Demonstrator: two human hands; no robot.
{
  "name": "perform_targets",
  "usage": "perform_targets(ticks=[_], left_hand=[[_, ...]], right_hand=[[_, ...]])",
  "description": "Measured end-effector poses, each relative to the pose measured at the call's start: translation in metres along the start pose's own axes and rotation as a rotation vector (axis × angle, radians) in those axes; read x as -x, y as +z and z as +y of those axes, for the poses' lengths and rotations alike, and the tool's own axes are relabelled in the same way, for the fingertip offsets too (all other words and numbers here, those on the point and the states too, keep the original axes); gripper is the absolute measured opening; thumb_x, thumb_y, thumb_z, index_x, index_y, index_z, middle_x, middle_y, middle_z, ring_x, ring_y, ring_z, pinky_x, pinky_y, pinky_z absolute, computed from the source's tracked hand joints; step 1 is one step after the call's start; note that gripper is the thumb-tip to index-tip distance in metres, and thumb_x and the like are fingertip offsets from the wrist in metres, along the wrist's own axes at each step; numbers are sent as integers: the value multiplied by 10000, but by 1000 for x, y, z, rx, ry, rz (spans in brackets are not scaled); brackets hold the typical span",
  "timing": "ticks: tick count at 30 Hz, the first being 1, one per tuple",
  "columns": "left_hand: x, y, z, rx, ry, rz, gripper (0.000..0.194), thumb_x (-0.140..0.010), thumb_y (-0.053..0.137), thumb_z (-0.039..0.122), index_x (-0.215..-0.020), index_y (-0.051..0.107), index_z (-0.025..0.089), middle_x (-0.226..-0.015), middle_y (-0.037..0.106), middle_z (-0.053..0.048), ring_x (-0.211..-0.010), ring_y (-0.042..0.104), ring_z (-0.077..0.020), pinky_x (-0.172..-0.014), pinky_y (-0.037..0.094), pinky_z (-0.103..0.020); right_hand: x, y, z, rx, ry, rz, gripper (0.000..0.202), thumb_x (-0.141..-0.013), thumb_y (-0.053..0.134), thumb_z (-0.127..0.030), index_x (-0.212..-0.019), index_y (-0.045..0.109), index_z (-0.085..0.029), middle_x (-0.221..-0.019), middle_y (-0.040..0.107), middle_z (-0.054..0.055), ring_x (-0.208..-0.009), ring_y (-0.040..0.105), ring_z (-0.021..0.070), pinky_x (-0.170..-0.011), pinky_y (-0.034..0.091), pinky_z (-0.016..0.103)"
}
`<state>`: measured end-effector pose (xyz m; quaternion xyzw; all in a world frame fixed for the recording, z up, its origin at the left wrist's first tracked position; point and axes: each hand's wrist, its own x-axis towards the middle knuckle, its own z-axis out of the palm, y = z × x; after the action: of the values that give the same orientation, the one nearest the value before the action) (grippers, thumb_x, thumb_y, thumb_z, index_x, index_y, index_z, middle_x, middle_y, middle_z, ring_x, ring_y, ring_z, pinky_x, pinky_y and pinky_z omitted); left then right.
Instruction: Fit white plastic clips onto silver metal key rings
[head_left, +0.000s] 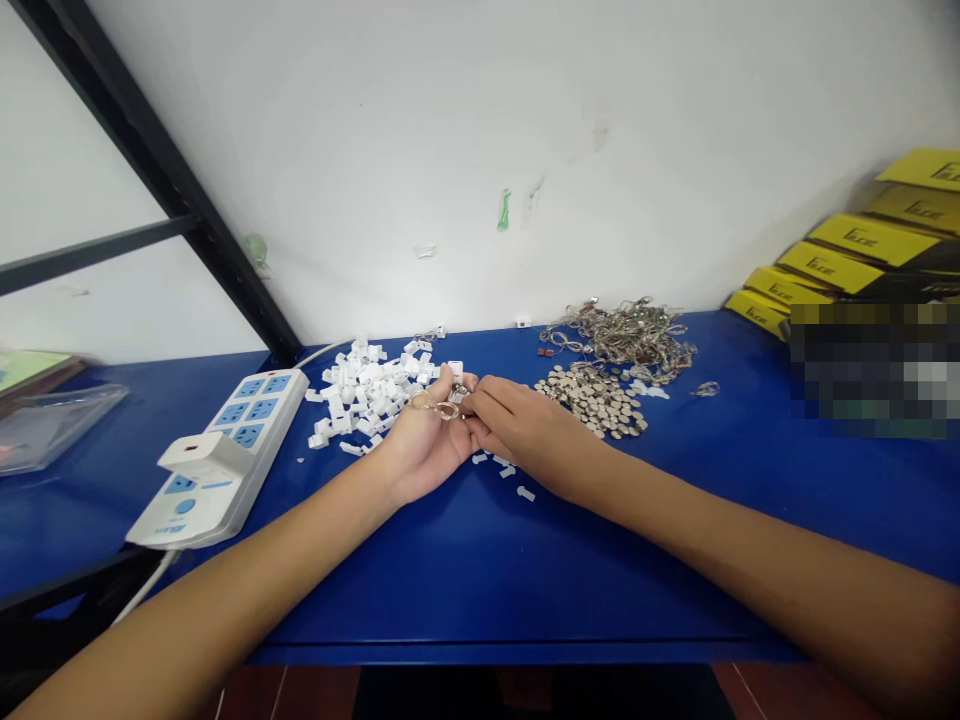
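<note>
One wired white casing (pixel 456 369) sits in my left hand (pixel 427 450), seemingly unfinished; my right hand's (pixel 529 432) grip is hidden; white housings (pixel 364 385), discs (pixel 589 395), wires (pixel 630 338) lie heaped.

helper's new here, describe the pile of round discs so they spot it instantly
On the blue table, look just past the right hand. There lies the pile of round discs, on the near side of a wiry tangle. Flat, coin-like shapes distinguish it from that tangle and the blocky white pieces further left.

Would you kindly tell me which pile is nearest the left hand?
The white pile, beside the left hand; the disc pile and wire pile lie farther right.
</note>
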<state>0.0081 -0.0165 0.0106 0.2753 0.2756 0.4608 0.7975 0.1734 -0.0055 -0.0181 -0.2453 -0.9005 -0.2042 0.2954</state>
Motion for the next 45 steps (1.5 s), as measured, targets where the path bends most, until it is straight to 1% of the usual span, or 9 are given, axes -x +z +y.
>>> perform_targets(ticks=[6,10,14,20,27,31,36,40,45], left_hand=[[-1,0,2,-6,1,22,394,-1056,506,441,-787,580,162,-715,533,-23,-641,537,-151,-673,499,-282],[-2,-2,2,-9,15,40,432,-1078,431,454,-801,580,157,-755,563,-50,-686,578,-168,-701,523,-307],[-3,-4,2,-4,17,45,439,-1073,441,456,-789,583,153,-742,560,-53,-671,574,-171,-702,535,-324],[-4,-4,0,11,5,102,383,-1065,490,362,-779,600,133,-737,552,-44,-660,556,-151,-744,542,-315],[-1,2,2,55,1,127,450,-1103,368,352,-773,579,130,-711,512,-37,-641,528,-138,-698,518,-275],[-1,3,2,55,6,128,466,-1106,346,350,-762,570,130,-684,499,-34,-600,488,-132,-655,498,-276],[-1,0,-1,32,-3,107,444,-1096,385,350,-757,566,128,-685,495,-34,-601,485,-132,-648,492,-277],[0,1,-1,23,-9,105,412,-1079,448,341,-743,566,133,-689,505,-29,-602,499,-132,-675,505,-292],[2,3,0,36,-44,134,458,-1103,378,345,-760,590,128,-709,535,-31,-598,519,-124,-676,508,-283]], right_hand=[[1,-3,4,-54,20,-54,146,-1012,486,-85,-1011,627,-124,-941,637,111,-852,580,219,-752,526,340],[1,-5,5,10,-8,-51,164,-1001,486,-60,-1054,637,-98,-945,636,118,-876,575,236,-767,519,352],[0,-5,5,107,-50,-85,202,-1010,464,-61,-1040,652,-131,-923,640,109,-896,572,254,-798,506,375],[0,-3,5,135,-74,-86,219,-1017,457,-76,-1082,667,-79,-954,647,134,-922,562,264,-820,501,386],[-1,-10,2,203,-95,-139,249,-986,458,-29,-959,691,-111,-918,626,110,-887,543,251,-828,493,374],[1,-8,1,67,-24,-43,270,-942,446,41,-1013,675,-83,-912,621,110,-828,534,222,-748,493,327],[3,-5,2,29,-27,20,254,-961,425,26,-998,653,-78,-885,623,124,-828,548,232,-709,503,329],[2,-6,3,51,-69,34,273,-958,403,41,-1014,651,-59,-915,642,147,-867,578,241,-730,523,343],[2,-5,2,11,-88,-5,279,-993,405,11,-1073,660,-67,-1020,671,164,-952,623,240,-828,556,368]])
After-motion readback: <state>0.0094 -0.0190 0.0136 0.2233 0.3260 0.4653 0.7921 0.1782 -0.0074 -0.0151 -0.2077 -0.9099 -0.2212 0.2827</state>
